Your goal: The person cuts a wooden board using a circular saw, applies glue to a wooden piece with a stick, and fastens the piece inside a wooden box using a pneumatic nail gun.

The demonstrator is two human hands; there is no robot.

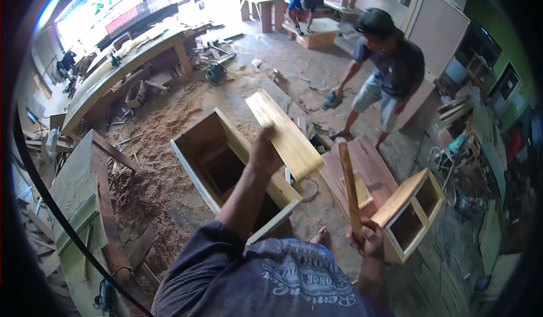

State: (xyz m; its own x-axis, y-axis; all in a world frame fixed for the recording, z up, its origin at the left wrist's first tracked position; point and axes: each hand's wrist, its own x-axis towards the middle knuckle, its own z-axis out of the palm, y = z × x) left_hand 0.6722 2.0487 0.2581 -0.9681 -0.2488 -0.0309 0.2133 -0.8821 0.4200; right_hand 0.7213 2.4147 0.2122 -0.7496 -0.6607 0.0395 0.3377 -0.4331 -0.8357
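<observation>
With the fingers of the right hand [369, 239] curled round its lower part, grips a brown wooden stick [350, 190], nearly upright with a slight tilt. Holds a pale board [288, 139] in the left hand [264, 153], by one long edge, aslant in the air between an open wooden box [202, 135] and a reddish panel [370, 156]. Cannot tell the spread of the left fingers, blurred and partly hidden at the board. Wears a dark printed T-shirt [243, 286]. Looks down past the left forearm into the box, beside a spread of sawdust [150, 190]. Has, just beside the right hand, a smaller box frame [419, 212] with two openings, and on the reddish panel a small yellowish piece of wood [362, 195]. Faces, beyond the panel, a co-worker [390, 62] in a dark cap, holding a power tool [330, 101] low; farther back, another person [298, 9] in blue, bent over a pale-topped box [319, 27]. Has a long workbench [93, 96] far to the left.
</observation>
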